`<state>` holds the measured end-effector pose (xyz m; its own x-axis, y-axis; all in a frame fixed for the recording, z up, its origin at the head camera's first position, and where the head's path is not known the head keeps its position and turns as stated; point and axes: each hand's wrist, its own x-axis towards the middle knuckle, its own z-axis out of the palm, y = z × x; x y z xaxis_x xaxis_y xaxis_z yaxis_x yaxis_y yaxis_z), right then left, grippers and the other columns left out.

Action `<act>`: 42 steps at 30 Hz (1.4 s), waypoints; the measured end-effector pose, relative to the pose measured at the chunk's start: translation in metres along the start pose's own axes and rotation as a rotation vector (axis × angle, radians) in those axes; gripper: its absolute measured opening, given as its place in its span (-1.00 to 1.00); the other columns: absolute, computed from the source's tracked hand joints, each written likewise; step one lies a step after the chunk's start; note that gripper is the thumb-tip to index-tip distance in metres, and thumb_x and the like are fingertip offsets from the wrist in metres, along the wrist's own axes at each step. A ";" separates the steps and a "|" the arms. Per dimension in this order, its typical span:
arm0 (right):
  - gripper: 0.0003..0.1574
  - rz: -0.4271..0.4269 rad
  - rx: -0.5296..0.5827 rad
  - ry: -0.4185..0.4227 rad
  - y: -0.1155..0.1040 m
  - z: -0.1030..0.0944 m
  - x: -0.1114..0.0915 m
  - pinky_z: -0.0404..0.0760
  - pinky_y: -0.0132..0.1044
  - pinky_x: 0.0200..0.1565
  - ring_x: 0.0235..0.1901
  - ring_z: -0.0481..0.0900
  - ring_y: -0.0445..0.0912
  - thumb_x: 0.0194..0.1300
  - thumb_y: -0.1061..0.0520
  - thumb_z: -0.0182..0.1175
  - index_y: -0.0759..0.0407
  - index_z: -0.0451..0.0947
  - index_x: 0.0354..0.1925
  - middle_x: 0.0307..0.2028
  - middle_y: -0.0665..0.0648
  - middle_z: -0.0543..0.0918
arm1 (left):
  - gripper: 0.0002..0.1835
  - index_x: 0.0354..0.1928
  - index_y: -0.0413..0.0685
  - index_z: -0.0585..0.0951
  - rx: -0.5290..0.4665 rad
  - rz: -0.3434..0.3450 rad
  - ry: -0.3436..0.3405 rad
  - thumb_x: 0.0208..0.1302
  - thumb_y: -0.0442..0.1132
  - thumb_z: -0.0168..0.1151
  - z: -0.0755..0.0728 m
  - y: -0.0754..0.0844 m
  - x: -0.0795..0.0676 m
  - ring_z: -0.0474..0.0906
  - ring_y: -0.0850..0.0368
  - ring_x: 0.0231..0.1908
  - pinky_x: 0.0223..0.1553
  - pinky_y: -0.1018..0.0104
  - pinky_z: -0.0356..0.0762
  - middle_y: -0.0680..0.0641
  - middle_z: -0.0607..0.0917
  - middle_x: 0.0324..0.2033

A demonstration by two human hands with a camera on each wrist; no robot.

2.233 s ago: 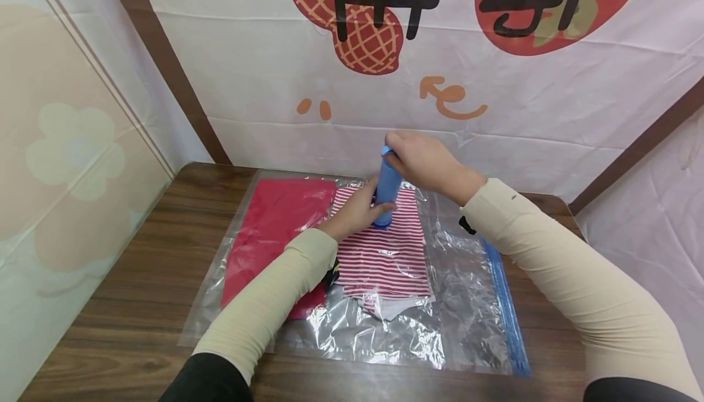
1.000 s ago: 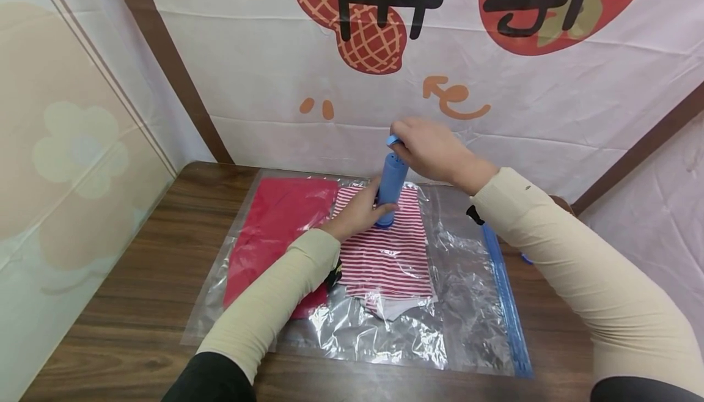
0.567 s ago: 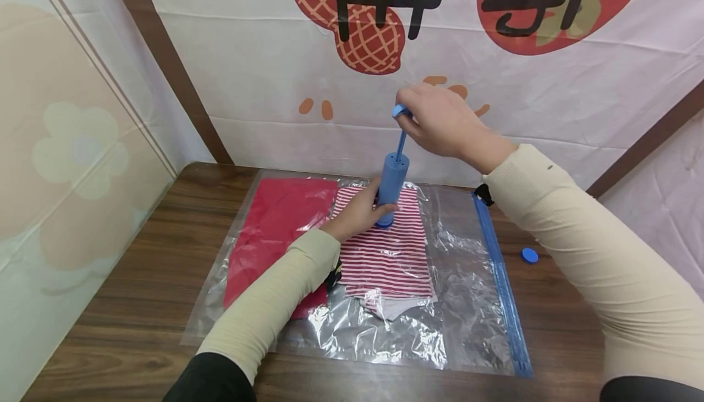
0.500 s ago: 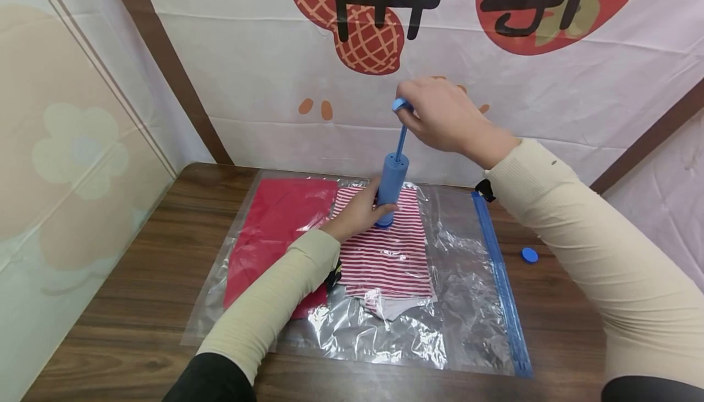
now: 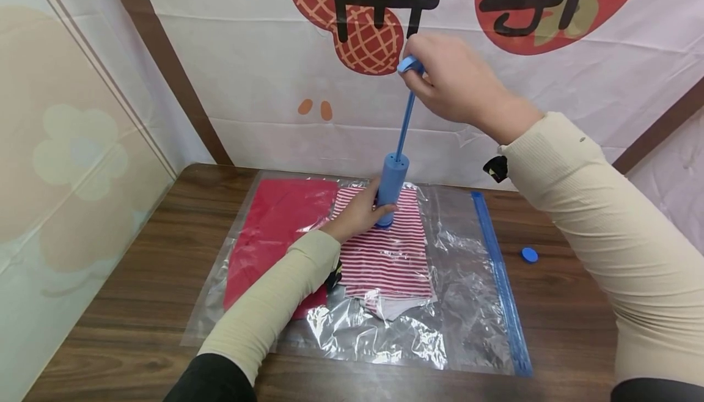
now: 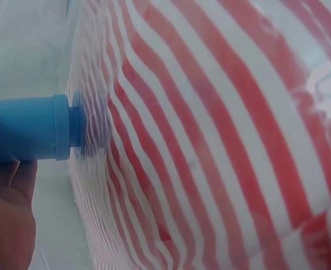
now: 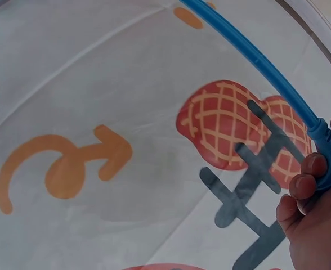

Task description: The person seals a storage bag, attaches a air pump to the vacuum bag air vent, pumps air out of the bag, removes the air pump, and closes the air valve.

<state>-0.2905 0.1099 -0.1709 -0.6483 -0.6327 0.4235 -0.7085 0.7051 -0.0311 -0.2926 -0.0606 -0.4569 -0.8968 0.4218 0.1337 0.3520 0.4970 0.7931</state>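
Observation:
A blue hand pump (image 5: 392, 183) stands slightly tilted on a clear vacuum storage bag (image 5: 467, 304). My left hand (image 5: 357, 211) grips its barrel low down, and the left wrist view shows the pump's narrow end (image 6: 74, 126) meeting the bag's valve. High above, my right hand (image 5: 459, 81) holds the pump's handle (image 5: 409, 65), with the thin rod (image 5: 406, 124) drawn far out of the barrel. In the right wrist view, curled fingers (image 7: 303, 185) wrap the handle. Inside the bag lie a folded red cloth (image 5: 275, 231) and a red-and-white striped cloth (image 5: 385, 261).
The bag's blue zip edge (image 5: 500, 286) runs along its right side. A round blue cap (image 5: 530, 255) lies on the brown wooden table (image 5: 132, 292), right of the bag. A printed fabric wall (image 5: 258, 84) rises directly behind the table.
My right hand has risen, pulling the handle and rod up out of the barrel, from fully pushed in earlier. The left hand and the bag stay in place. The blue cap has come into view.

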 end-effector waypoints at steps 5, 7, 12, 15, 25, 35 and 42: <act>-0.66 0.029 -0.027 0.000 -0.004 -0.007 0.002 0.54 -0.09 -0.12 -0.22 0.43 0.05 0.59 0.04 -0.05 0.30 0.42 0.05 -0.22 0.22 0.48 | -0.22 0.56 0.01 0.08 -0.006 -0.003 0.003 0.47 -0.09 0.25 0.001 -0.004 -0.001 0.37 -0.20 0.39 0.34 -0.14 0.37 -0.22 0.41 0.40; -0.65 0.037 -0.034 0.002 -0.005 -0.009 0.002 0.56 -0.06 -0.09 -0.20 0.44 0.06 0.59 0.04 -0.04 0.31 0.42 0.07 -0.19 0.23 0.48 | -0.22 0.56 0.02 0.07 -0.007 -0.003 0.002 0.48 -0.08 0.24 0.001 -0.005 -0.001 0.36 -0.19 0.40 0.35 -0.13 0.37 -0.21 0.40 0.41; -0.63 0.058 -0.026 0.023 -0.003 -0.007 0.002 0.60 -0.01 0.03 -0.12 0.46 0.08 0.60 0.04 -0.04 0.31 0.43 0.10 -0.13 0.26 0.51 | -0.21 0.57 0.02 0.06 -0.020 0.002 -0.002 0.48 -0.06 0.24 0.002 -0.006 -0.002 0.36 -0.19 0.40 0.35 -0.13 0.37 -0.21 0.40 0.41; -0.61 0.067 -0.029 0.030 -0.003 -0.003 0.003 0.60 -0.01 0.04 -0.10 0.47 0.08 0.61 0.02 -0.05 0.31 0.43 0.12 -0.10 0.26 0.52 | -0.21 0.57 0.02 0.06 -0.025 -0.005 0.004 0.48 -0.08 0.25 0.003 -0.007 -0.003 0.36 -0.20 0.40 0.35 -0.15 0.36 -0.21 0.40 0.41; -0.64 0.016 -0.028 0.079 -0.002 0.009 0.005 0.52 -0.11 -0.13 -0.23 0.41 0.06 0.60 0.05 -0.07 0.35 0.41 0.04 -0.24 0.25 0.49 | -0.20 0.58 0.01 0.04 -0.020 -0.006 0.007 0.49 -0.08 0.23 0.003 -0.008 -0.003 0.34 -0.20 0.41 0.36 -0.15 0.34 -0.22 0.39 0.42; -0.68 -0.004 0.004 0.021 0.004 0.035 -0.003 0.56 -0.09 -0.15 -0.28 0.47 0.08 0.59 0.05 0.01 0.33 0.43 -0.02 -0.33 0.24 0.54 | -0.17 0.58 0.03 0.03 -0.011 -0.019 0.012 0.47 -0.06 0.26 0.002 -0.007 0.001 0.36 -0.19 0.40 0.36 -0.14 0.36 -0.22 0.39 0.42; -0.79 -0.062 0.059 -0.022 0.010 0.070 -0.017 0.42 -0.20 -0.39 -0.48 0.41 0.02 0.56 0.15 0.03 0.27 0.36 -0.24 -0.47 0.14 0.36 | -0.16 0.59 -0.02 0.02 -0.022 -0.008 0.011 0.47 -0.07 0.26 0.003 -0.006 0.001 0.34 -0.20 0.41 0.37 -0.14 0.34 -0.23 0.39 0.42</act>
<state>-0.3057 0.1053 -0.2416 -0.6078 -0.6821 0.4066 -0.7624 0.6444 -0.0587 -0.2954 -0.0610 -0.4633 -0.9025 0.4097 0.1332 0.3386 0.4835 0.8072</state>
